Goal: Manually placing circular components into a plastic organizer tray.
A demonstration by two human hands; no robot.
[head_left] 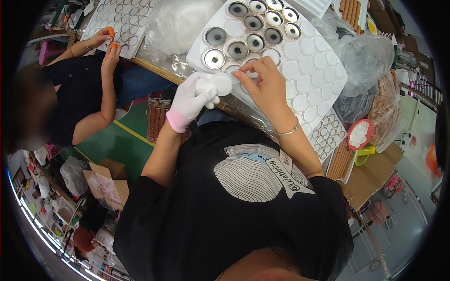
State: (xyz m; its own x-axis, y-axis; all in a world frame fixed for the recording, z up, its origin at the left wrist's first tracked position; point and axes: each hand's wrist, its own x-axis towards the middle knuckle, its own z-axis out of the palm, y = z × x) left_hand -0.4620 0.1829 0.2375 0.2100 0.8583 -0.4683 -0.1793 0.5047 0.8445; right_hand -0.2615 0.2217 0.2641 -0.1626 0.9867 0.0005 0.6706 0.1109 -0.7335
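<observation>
Just off the near edge of a white tray (196,57), close to its left corner, the left hand (188,97), in a white glove with a pink cuff, grips several white discs (220,84) in curled fingers. Above that same edge, the bare right hand (271,89) has thumb and forefinger brought close together; whether they pinch anything, I cannot tell. Toward the tray's far left edge sit round cups (253,23), many with dark square centres, while pale round pieces (305,63) fill its right side. Past the left edge, a big clear plastic bag (178,25) lies on the counter (161,70).
</observation>
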